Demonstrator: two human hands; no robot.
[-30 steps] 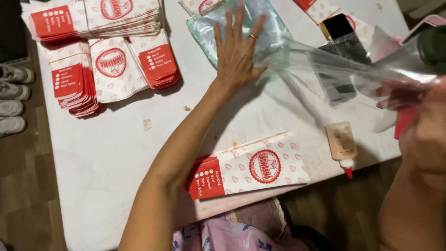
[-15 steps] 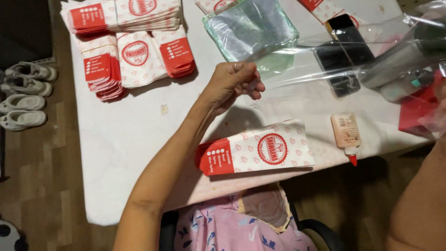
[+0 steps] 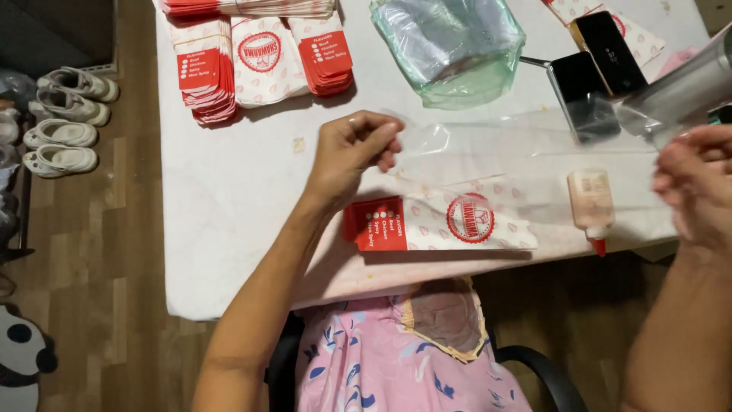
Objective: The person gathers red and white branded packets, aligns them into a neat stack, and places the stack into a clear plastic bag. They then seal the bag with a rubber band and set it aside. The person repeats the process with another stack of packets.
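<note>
I see the left hand (image 3: pixel 352 149) and right hand (image 3: pixel 695 179) each pinching an end of the clear plastic bag (image 3: pixel 518 145), stretched between them above the red-and-white paper sleeve (image 3: pixel 438 223).

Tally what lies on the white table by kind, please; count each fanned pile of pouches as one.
Piles of red-and-white paper pouches: 2
Single red-and-white paper pouch: 1
Stack of greenish clear plastic bags: 1
Black phones: 2
Small red-tipped squeeze bottle: 1
Total: 7
</note>
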